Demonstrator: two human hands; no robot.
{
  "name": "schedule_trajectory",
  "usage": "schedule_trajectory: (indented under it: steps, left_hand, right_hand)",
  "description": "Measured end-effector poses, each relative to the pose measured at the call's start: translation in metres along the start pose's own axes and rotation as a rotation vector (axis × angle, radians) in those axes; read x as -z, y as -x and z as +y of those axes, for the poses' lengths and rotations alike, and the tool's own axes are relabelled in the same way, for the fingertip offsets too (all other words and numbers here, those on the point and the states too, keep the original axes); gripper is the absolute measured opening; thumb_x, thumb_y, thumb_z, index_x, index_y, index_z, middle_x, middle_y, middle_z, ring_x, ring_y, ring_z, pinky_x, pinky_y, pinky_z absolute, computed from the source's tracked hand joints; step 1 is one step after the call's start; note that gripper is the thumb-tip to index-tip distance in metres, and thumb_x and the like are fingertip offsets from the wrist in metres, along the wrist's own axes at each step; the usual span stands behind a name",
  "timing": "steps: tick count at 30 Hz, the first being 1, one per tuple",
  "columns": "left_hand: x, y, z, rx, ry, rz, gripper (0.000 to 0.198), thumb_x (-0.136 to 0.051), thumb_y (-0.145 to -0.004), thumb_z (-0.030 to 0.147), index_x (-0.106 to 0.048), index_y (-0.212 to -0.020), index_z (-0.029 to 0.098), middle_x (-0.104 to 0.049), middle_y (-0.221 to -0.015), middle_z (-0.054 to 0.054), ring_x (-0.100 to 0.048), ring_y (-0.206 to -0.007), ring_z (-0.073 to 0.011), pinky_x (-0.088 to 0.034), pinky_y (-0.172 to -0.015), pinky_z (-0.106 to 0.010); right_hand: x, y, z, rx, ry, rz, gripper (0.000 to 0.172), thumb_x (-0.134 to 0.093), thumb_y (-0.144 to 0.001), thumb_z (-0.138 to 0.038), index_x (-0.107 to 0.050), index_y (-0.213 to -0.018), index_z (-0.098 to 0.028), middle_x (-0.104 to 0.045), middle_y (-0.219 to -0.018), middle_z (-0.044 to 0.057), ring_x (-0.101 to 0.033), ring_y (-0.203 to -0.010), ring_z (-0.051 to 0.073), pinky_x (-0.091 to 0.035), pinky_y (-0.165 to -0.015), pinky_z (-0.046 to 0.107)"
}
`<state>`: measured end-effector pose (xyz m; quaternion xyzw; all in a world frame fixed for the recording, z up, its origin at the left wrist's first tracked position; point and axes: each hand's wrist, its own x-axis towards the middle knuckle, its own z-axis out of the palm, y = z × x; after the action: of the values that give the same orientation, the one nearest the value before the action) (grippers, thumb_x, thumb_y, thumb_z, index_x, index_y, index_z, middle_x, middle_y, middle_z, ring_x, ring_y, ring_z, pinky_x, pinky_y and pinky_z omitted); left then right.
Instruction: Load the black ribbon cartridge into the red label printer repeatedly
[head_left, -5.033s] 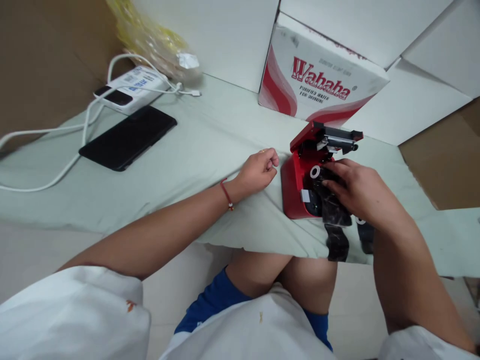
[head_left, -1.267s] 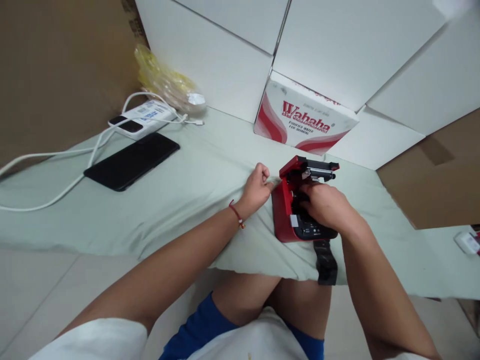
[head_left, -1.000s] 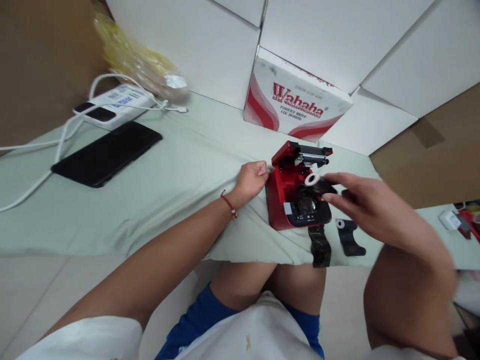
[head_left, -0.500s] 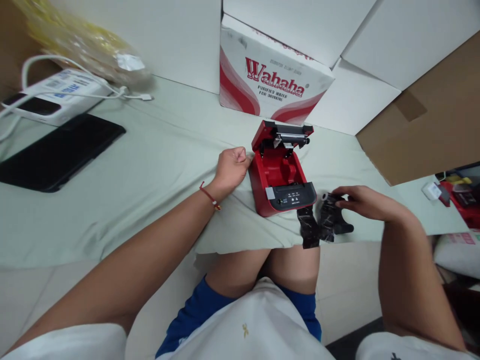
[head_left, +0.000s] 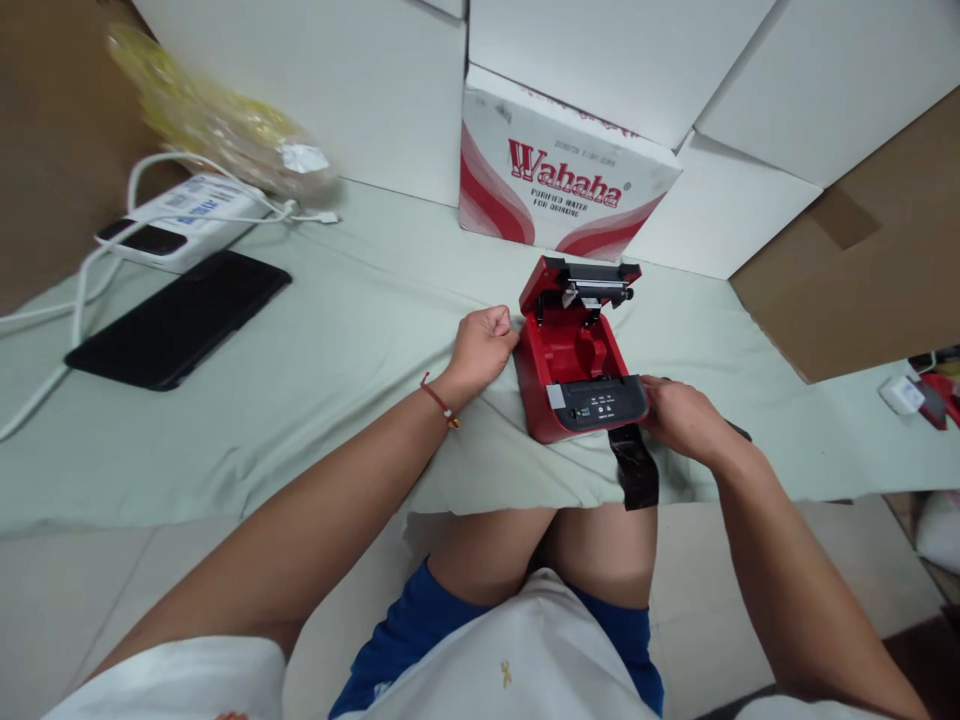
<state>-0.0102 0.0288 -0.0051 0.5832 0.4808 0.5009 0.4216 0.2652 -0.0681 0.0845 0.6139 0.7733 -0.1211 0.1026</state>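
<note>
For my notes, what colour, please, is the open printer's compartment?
The compartment is bright red, clearest in the head view.

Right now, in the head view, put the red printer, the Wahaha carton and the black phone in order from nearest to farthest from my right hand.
From the right hand:
1. Red printer: beside the hand, to its left.
2. Wahaha carton: behind the printer.
3. Black phone: far left.

Red printer, black panel, white carton with red waves, pale green sheet

red portable printer, lid up, bay exposed, blk film strip just beside front
</note>
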Motion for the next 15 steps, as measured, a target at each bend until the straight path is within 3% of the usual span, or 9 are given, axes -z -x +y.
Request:
schedule_trajectory:
  steps: [5, 9, 12, 15]
  left_hand:
    - [0.0, 0.0, 0.001, -0.001, -0.02, 0.066, 0.027, -0.054, -0.072, 0.001, -0.036, -0.067, 0.021, -0.035, -0.06, 0.007, -0.032, -0.058, -0.0106, -0.025, -0.059, -0.026]
    - [-0.001, -0.002, -0.001, -0.012, 0.076, 0.168, 0.021, -0.051, -0.077, 0.003, -0.047, -0.083, 0.022, -0.049, -0.074, 0.004, -0.044, -0.065, -0.0116, -0.037, -0.063, -0.024]
    - [-0.001, -0.002, -0.002, 0.006, 0.097, 0.125, 0.02, -0.046, -0.073, 0.001, -0.049, -0.076, 0.021, -0.054, -0.078, 0.002, -0.049, -0.066, -0.0113, -0.041, -0.065, -0.023]
    - [0.001, 0.001, -0.001, 0.031, 0.081, 0.065, 0.02, -0.041, -0.066, 0.0, -0.048, -0.062, 0.019, -0.052, -0.065, 0.002, -0.049, -0.059, -0.0107, -0.039, -0.062, -0.023]
  right_hand:
    - [0.054, 0.04, 0.008, 0.171, -0.18, -0.135, 0.038, -0.05, -0.099, -0.039, -0.069, -0.13, -0.028, -0.076, -0.12, 0.008, -0.071, -0.098, 0.026, -0.056, -0.082, 0.035]
    - [0.093, 0.049, -0.007, 0.222, -0.187, 0.058, 0.038, -0.056, -0.098, -0.046, -0.07, -0.13, -0.029, -0.076, -0.116, 0.009, -0.072, -0.09, 0.026, -0.056, -0.076, 0.037]
    - [0.09, 0.026, -0.043, 0.255, -0.117, 0.219, 0.041, -0.051, -0.099, -0.038, -0.065, -0.135, -0.024, -0.073, -0.124, 0.01, -0.071, -0.102, 0.027, -0.055, -0.087, 0.038]
    - [0.072, -0.004, -0.078, 0.179, 0.016, 0.215, 0.044, -0.046, -0.097, -0.026, -0.061, -0.138, -0.019, -0.069, -0.13, 0.012, -0.069, -0.108, 0.029, -0.053, -0.089, 0.039]
